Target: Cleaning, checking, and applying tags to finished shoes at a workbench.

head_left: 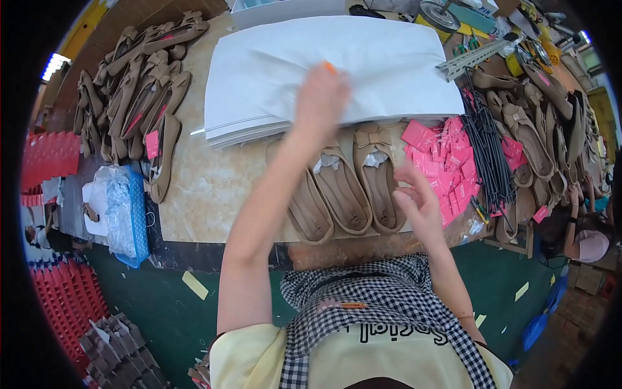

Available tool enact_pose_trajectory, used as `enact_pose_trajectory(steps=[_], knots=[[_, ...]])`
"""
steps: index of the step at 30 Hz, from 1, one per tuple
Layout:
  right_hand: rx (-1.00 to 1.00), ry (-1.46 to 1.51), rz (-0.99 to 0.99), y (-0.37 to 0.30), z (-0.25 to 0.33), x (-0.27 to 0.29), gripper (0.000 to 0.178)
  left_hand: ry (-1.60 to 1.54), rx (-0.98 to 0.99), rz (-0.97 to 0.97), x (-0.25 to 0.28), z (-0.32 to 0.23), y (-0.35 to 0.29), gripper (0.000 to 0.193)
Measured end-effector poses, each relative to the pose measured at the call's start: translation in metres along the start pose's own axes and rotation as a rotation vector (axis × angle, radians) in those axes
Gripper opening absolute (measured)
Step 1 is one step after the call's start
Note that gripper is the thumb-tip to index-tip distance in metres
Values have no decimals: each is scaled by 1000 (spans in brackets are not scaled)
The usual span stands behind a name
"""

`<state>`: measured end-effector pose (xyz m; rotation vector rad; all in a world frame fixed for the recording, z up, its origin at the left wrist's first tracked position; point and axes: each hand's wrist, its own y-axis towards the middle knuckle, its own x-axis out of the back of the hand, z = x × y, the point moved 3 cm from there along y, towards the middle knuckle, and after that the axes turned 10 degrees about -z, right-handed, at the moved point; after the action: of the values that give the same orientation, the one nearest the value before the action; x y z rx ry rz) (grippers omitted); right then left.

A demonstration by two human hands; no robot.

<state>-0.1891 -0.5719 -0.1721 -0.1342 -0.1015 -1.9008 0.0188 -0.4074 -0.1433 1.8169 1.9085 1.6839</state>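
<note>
My left hand point(322, 96) is over the stack of white paper sheets point(389, 65), smeared by motion. A small orange patch shows at its fingertips, and I cannot make out whether it holds anything. Beside the rightmost of the tan flat shoes in front of me, my right hand point(420, 206) has its fingers apart and loosely bent, with nothing seen in them. That right shoe point(383, 204) and the middle shoe point(350, 201) have crumpled white paper in their toes. The left shoe point(310, 211) is partly hidden by my left forearm.
Pink tags point(447, 162) lie heaped right of the shoes, next to a bundle of black sticks point(489, 149). Tan shoes are piled at left point(139, 97) and right point(531, 139). A blue basket point(138, 217) holds clear plastic. Another person point(586, 243) sits at far right.
</note>
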Motion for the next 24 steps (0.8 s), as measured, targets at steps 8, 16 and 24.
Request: enact_pose_trajectory(steps=[8,16,24], knots=[[-865,609,155,-22,32,-44,48,-420,-88,31,113,-107,-86,19],[549,-267,563,-17,72,-120,63,-633,809,-200,127,-42,-144,36],[677,-720,635,3,4,-154,21,-4,430,399,105,-78,-216,21]])
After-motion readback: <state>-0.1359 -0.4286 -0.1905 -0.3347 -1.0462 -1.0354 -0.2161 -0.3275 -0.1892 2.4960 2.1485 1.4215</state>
